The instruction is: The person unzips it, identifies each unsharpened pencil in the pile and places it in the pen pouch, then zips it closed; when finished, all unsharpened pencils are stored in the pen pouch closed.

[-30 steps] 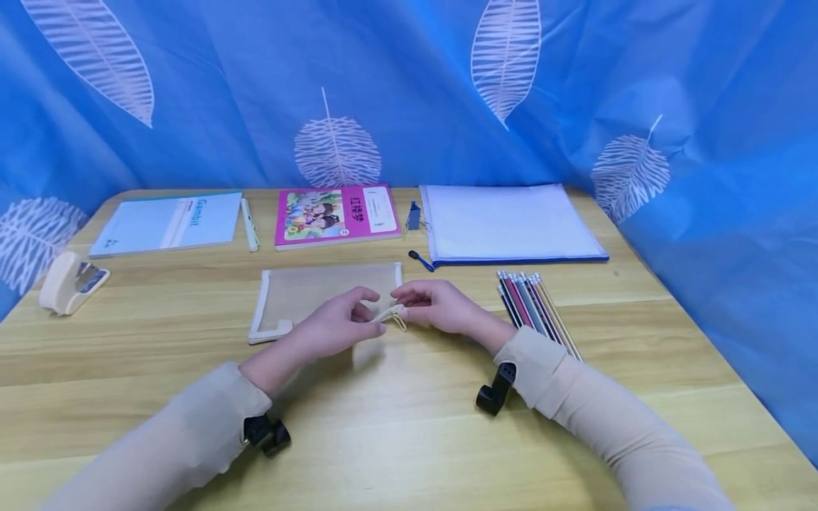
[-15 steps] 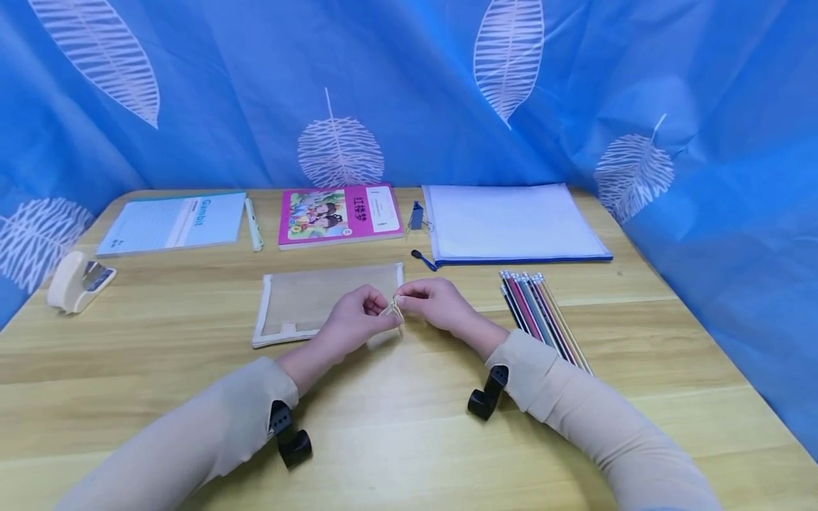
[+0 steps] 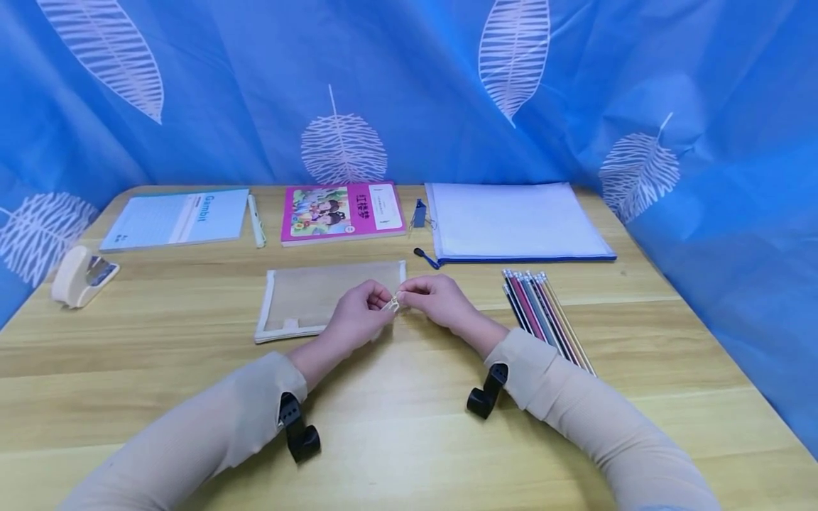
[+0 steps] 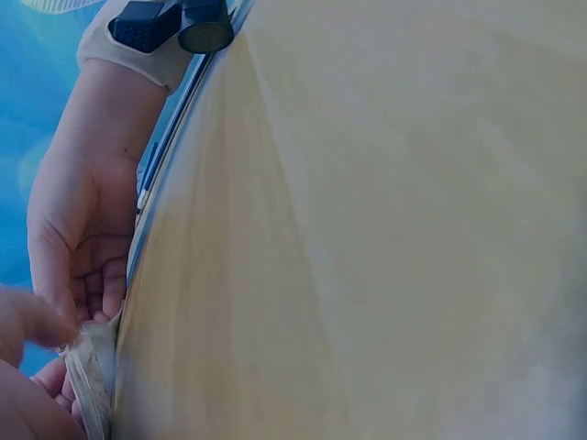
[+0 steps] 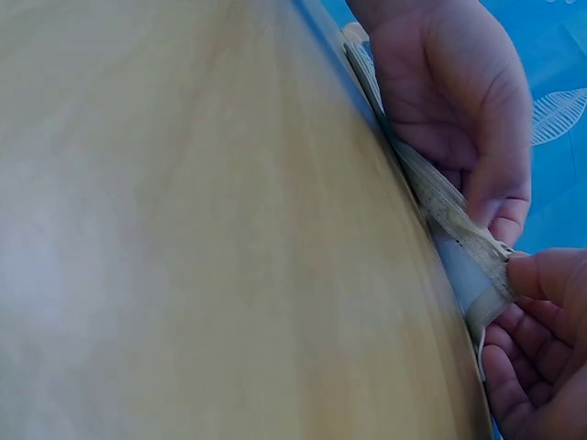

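Note:
A beige mesh zipper pouch with pale edging lies flat on the table in the head view, its front right corner lifted between both hands. My left hand pinches the zippered edge near that corner. From the right, my right hand pinches the corner's end, thumb and forefinger almost meeting the left fingertips. Between them shows the small light zipper pull. In the right wrist view, the zipper strip runs under the left thumb to the right thumb tip. Parts of the pull are hidden by fingers.
Several pencils lie by my right forearm. Behind are a white zip folder, a binder clip, a pink book, a pale pen and a notebook. A stapler stands at the left.
My left hand has moved right and its fingers have closed on the pouch's edge near the zipper pull. The right hand stays at the corner. The camera view has shifted slightly.

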`<state>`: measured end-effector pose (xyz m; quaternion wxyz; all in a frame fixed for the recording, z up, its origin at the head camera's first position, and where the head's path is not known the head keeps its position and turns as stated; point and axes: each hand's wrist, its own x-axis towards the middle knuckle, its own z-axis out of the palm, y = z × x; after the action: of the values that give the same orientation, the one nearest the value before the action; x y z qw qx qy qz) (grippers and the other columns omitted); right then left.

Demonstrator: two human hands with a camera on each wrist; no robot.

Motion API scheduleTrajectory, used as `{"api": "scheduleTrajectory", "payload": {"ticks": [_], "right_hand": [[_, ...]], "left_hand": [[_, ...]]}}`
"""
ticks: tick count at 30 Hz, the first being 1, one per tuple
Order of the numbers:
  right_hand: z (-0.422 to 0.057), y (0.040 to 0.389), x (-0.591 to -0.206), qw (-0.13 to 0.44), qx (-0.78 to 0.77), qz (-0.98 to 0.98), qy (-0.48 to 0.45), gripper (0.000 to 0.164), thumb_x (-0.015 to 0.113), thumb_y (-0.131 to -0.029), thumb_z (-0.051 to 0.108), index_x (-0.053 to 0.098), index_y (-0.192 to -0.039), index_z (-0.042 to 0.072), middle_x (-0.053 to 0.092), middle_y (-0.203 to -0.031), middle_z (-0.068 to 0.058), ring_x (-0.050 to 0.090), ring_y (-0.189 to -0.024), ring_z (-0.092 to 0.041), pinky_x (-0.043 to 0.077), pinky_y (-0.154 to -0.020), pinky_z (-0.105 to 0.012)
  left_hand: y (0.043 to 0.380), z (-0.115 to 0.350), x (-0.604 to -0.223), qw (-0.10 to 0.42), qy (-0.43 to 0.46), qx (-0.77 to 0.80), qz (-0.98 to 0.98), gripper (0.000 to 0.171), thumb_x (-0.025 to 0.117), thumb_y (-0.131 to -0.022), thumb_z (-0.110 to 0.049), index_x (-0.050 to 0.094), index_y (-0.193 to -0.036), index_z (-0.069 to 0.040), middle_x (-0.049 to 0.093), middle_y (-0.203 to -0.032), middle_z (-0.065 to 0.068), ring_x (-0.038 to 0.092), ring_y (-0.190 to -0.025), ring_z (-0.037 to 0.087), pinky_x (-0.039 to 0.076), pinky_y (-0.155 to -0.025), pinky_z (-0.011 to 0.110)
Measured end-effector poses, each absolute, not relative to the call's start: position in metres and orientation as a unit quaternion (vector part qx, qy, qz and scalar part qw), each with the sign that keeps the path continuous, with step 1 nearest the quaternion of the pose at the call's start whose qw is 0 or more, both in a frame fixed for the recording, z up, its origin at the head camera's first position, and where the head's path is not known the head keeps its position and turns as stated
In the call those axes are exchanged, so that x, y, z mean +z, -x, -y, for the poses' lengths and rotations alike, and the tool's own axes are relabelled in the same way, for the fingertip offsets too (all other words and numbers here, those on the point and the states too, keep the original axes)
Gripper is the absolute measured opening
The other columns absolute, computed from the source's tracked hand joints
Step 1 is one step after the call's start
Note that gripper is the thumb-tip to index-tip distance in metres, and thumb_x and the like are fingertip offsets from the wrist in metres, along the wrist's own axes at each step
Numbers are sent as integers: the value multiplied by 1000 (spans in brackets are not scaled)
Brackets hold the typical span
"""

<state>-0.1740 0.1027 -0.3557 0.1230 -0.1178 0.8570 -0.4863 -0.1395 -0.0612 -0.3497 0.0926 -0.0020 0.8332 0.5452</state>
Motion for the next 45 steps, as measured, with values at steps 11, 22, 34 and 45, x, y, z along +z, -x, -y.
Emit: {"api": "scheduleTrajectory", "payload": {"ticks": [11,22,34,45], "right_hand": [[-100,173,-355,114,-481,-862,114,19,65,-86,23,71,-98,10,67,-86,-2,42,-54,-10,37,-53,-24],[-101,173,-354,124,-494,-855,99,19,65,-86,21,71,-99,8,65,-83,-2,41,-52,-9,36,-51,-23],[-100,172,-353,118,-485,-861,97,18,64,-87,22,71,-99,9,67,-90,-3,41,-52,-9,36,-51,-22],[-99,171,-357,104,-475,-869,94,17,65,-86,24,72,-96,12,66,-86,-1,43,-54,-10,38,-52,-23]], "left_hand": [[141,63,-352,96,2,533,-840,23,73,-76,-12,57,-91,-6,56,-84,6,51,-74,17,45,-61,24],[143,60,-353,72,-9,526,-847,15,69,-75,-2,59,-86,-6,58,-80,6,51,-72,17,44,-61,24],[145,69,-348,94,23,581,-808,9,66,-83,-6,68,-92,-3,62,-84,6,46,-65,13,39,-53,21],[145,70,-351,80,38,600,-795,17,64,-86,-16,68,-95,-3,64,-93,6,51,-86,16,43,-71,24]]}}
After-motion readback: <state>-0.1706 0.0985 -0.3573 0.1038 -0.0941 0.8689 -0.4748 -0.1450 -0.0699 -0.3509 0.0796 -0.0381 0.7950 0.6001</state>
